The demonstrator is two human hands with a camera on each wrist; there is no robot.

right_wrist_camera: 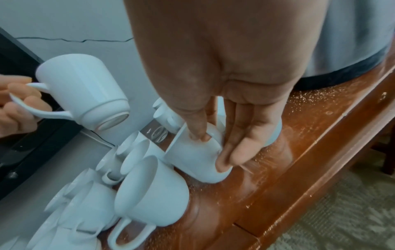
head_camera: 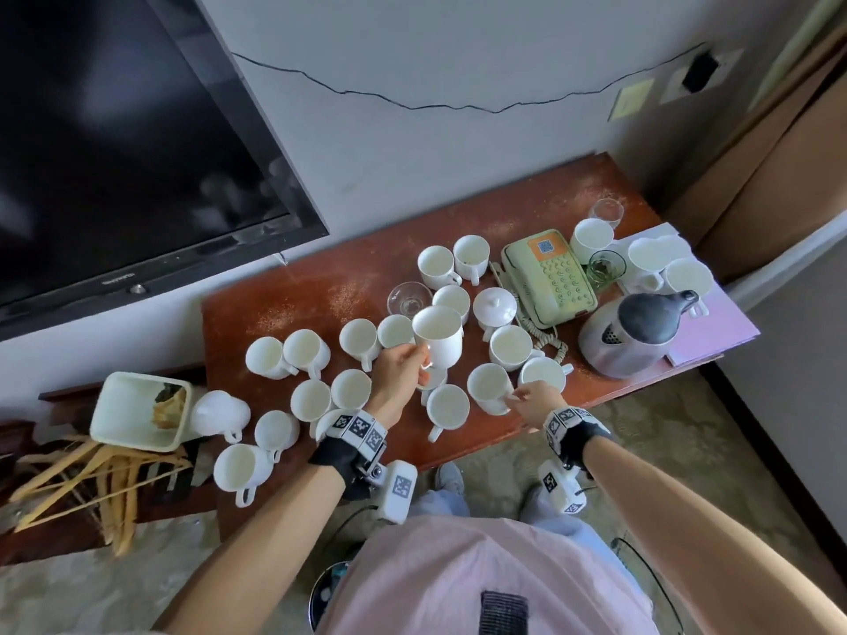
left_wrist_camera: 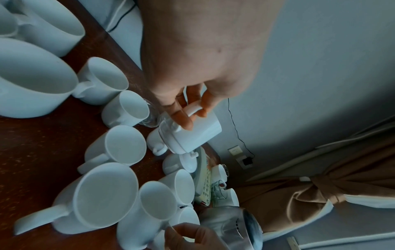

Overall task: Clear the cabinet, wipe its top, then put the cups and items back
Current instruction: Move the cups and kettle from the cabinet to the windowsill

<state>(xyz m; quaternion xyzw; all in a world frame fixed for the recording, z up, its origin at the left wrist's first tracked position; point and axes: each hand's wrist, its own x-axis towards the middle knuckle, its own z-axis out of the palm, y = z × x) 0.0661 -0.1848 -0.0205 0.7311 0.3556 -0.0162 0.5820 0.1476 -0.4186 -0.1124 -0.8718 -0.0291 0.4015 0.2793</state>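
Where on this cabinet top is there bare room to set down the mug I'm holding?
Bare wood lies at the cabinet top's back-left, between the television and the cups. A narrower strip runs behind the telephone along the wall. Middle and front are crowded.

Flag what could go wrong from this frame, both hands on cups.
1. The left hand holds the raised cup by its handle alone, above packed cups; a slip could chip several.
2. The right hand pinches a cup by its rim, between a neighbouring cup and the kettle; lifting it may knock one.
3. A clear glass sits just behind the raised cup and is easily clipped.
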